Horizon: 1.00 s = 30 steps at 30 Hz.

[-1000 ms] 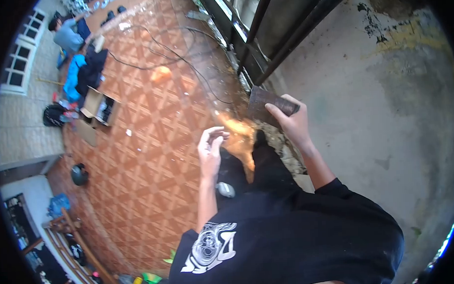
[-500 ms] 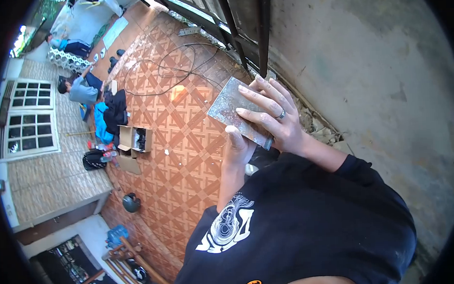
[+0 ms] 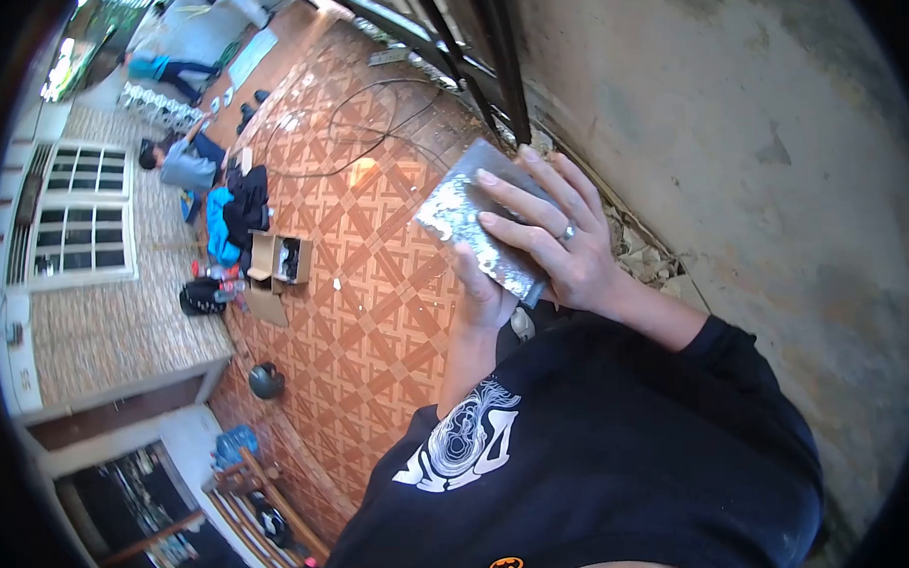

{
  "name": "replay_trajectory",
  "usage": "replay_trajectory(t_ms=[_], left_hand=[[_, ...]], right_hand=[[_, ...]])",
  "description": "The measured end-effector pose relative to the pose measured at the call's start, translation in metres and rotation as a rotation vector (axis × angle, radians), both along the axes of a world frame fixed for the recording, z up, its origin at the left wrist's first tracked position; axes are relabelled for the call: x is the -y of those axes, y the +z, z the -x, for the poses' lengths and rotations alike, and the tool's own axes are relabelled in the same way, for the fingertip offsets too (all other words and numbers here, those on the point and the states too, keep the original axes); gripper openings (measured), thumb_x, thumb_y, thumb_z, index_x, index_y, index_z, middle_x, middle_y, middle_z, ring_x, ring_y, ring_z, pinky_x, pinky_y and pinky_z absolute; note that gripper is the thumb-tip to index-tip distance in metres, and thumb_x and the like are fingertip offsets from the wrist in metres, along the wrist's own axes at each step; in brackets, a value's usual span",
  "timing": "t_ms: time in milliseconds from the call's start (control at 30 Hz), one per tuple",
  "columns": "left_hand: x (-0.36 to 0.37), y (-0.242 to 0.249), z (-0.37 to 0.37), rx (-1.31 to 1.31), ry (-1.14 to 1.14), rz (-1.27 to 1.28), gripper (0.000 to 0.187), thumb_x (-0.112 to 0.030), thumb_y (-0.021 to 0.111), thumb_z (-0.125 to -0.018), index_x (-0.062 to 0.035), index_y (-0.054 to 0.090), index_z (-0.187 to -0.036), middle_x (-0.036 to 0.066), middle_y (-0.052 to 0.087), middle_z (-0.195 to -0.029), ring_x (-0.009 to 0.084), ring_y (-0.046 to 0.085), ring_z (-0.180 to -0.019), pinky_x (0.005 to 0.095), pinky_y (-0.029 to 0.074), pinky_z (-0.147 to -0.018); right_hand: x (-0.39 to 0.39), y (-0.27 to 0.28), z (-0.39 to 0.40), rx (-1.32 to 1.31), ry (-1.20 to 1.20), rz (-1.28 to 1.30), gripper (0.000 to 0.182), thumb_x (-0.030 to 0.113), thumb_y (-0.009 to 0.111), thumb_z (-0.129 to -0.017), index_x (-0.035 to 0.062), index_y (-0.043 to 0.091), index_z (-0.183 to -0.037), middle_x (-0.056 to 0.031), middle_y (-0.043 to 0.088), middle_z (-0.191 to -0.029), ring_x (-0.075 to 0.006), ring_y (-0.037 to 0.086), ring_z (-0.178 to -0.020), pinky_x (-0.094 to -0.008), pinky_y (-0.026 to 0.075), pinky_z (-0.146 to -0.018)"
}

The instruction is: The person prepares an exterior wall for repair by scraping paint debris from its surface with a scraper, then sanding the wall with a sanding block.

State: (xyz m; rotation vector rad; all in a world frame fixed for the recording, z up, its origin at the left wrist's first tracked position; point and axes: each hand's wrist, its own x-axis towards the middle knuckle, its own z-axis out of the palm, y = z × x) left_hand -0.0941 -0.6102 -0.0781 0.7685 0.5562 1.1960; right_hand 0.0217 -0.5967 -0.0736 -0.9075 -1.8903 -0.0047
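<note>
Below me I see a floor of orange patterned tiles (image 3: 376,317) with black cables (image 3: 369,122) lying on it. An open cardboard box (image 3: 279,265) stands near a pile of clothes (image 3: 234,217). A person in grey (image 3: 182,163) crouches further away, beside white windows (image 3: 72,237).

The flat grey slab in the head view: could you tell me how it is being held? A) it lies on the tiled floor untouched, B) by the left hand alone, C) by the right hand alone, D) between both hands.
D: the right hand spreads its fingers across the face of the flat grey slab, while the left hand supports it from underneath, well above the tiled floor.
</note>
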Motion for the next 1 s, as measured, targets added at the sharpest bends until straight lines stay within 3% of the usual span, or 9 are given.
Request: replay_trajectory(t_ms=[67, 133, 233, 367, 433, 700, 833, 967, 1000], left_hand=[[0.012, -0.006, -0.001, 0.082, -0.045, 0.068, 0.086, -0.059, 0.05, -0.077, -0.0027, 0.018, -0.135, 0.012, 0.031, -0.134, 0.0235, 0.034, -0.124, 0.0358, 0.032, -0.101], [0.023, -0.013, 0.002, 0.09, -0.006, 0.203, 0.055, -0.037, 0.048, -0.084, -0.0023, 0.038, -0.124, 0.008, 0.05, -0.114, 0.0161, 0.051, -0.104, 0.0298, 0.04, -0.091], [0.034, -0.001, 0.007, 0.025, 0.092, 0.235, 0.034, -0.017, 0.056, -0.082, -0.0035, 0.051, -0.113, 0.005, 0.058, -0.097, 0.0128, 0.057, -0.09, 0.0289, 0.047, -0.076], [0.055, -0.026, 0.025, -0.063, 0.212, 0.508, 0.037, -0.02, 0.057, -0.082, -0.0049, 0.051, -0.116, 0.005, 0.059, -0.098, 0.0135, 0.056, -0.09, 0.0308, 0.046, -0.077], [0.067, -0.032, 0.03, 0.022, 0.437, 0.423, 0.039, -0.023, 0.057, -0.082, -0.0047, 0.052, -0.116, 0.007, 0.058, -0.103, 0.0154, 0.055, -0.095, 0.0317, 0.045, -0.082], [0.085, -0.013, 0.065, -0.113, 0.668, 0.478, 0.039, -0.022, 0.062, -0.079, -0.0016, 0.053, -0.112, 0.011, 0.058, -0.104, 0.0181, 0.055, -0.097, 0.0312, 0.045, -0.081], [0.093, -0.034, 0.096, -0.06, 0.714, 0.573, 0.036, -0.022, 0.06, -0.081, -0.0011, 0.053, -0.11, 0.01, 0.059, -0.102, 0.017, 0.056, -0.094, 0.0314, 0.045, -0.081], [0.105, -0.018, 0.118, -0.128, 0.803, 0.468, 0.031, -0.016, 0.055, -0.083, -0.0003, 0.053, -0.11, 0.01, 0.059, -0.103, 0.0171, 0.057, -0.095, 0.0305, 0.045, -0.082], [0.108, -0.019, 0.127, -0.115, 0.703, 0.413, 0.037, -0.012, 0.056, -0.082, 0.0003, 0.049, -0.117, 0.011, 0.057, -0.109, 0.0177, 0.055, -0.101, 0.0304, 0.043, -0.086]], right_hand=[[0.01, -0.001, -0.007, 0.018, 0.02, 0.02, 0.027, 0.021, 0.059, -0.075, 0.011, 0.061, -0.1, -0.0058, 0.055, -0.12, -0.0307, 0.044, -0.119, -0.0442, 0.031, -0.1], [0.016, -0.004, -0.005, 0.044, 0.031, 0.076, 0.03, 0.021, 0.062, -0.074, 0.0088, 0.06, -0.101, -0.0078, 0.055, -0.12, -0.0341, 0.041, -0.12, -0.0467, 0.03, -0.1], [0.024, -0.019, 0.005, 0.15, 0.092, 0.14, 0.036, 0.018, 0.062, -0.073, 0.006, 0.057, -0.106, -0.0103, 0.05, -0.125, -0.0377, 0.034, -0.125, -0.0506, 0.027, -0.1], [0.046, -0.028, 0.029, 0.328, 0.257, 0.298, 0.048, 0.011, 0.057, -0.071, 0.0046, 0.049, -0.118, -0.0138, 0.039, -0.133, -0.0411, 0.025, -0.128, -0.0527, 0.022, -0.103], [0.054, -0.031, 0.046, 0.311, 0.338, 0.318, 0.052, 0.004, 0.055, -0.069, 0.0018, 0.046, -0.12, -0.0165, 0.038, -0.133, -0.0405, 0.025, -0.128, -0.0522, 0.02, -0.104], [0.057, -0.037, 0.086, 0.411, 0.573, 0.352, 0.057, 0.005, 0.052, -0.068, -0.0034, 0.041, -0.123, -0.019, 0.032, -0.136, -0.0418, 0.022, -0.129, -0.055, 0.015, -0.104], [0.062, -0.035, 0.117, 0.429, 0.637, 0.339, 0.058, 0.005, 0.052, -0.068, -0.0044, 0.04, -0.124, -0.0203, 0.034, -0.134, -0.0422, 0.021, -0.129, -0.0548, 0.015, -0.105], [0.07, -0.031, 0.144, 0.368, 0.688, 0.364, 0.058, 0.008, 0.052, -0.07, -0.0013, 0.04, -0.127, -0.0188, 0.034, -0.136, -0.0401, 0.024, -0.129, -0.0549, 0.015, -0.104], [0.073, -0.033, 0.149, 0.354, 0.686, 0.365, 0.058, 0.008, 0.051, -0.072, -0.0009, 0.04, -0.127, -0.0189, 0.034, -0.136, -0.0396, 0.024, -0.129, -0.0553, 0.015, -0.104]])
